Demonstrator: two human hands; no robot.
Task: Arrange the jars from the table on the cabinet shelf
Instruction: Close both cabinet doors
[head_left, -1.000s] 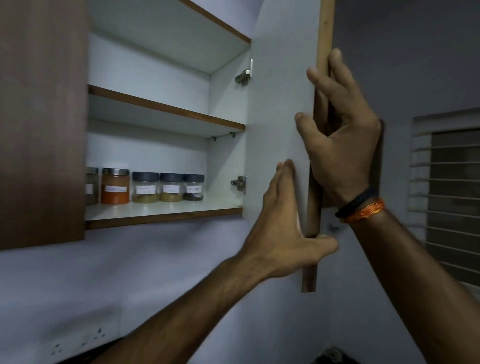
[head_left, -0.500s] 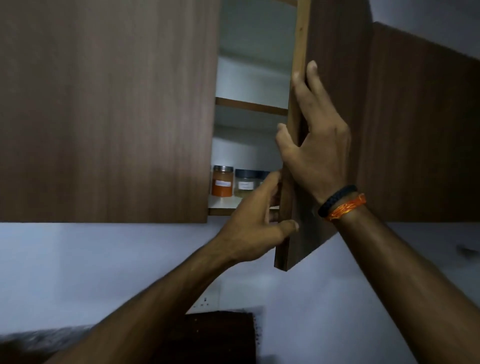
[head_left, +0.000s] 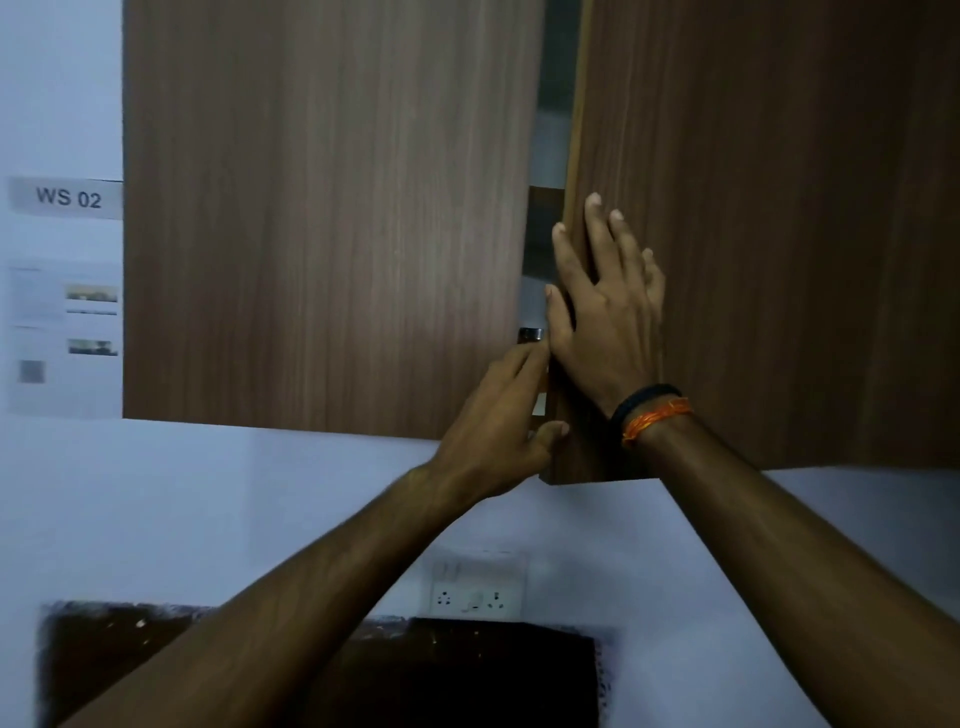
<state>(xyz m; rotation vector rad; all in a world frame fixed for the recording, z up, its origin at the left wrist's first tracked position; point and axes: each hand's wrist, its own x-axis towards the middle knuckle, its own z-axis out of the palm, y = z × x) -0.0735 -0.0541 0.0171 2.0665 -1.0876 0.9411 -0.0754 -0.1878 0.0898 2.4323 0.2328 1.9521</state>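
Head view shows the right-hand cabinet door (head_left: 753, 234) nearly shut, with only a narrow gap left, through which one jar (head_left: 530, 335) lid shows on the shelf. The right hand (head_left: 605, 317) lies spread flat on the door's left edge, gripping nothing, while the left hand (head_left: 501, 421) is loosely curled with its fingers (head_left: 524, 358) reaching into the gap at that edge. My worry is a pinch: if the door closes before those fingers clear, they would be caught between the two doors.
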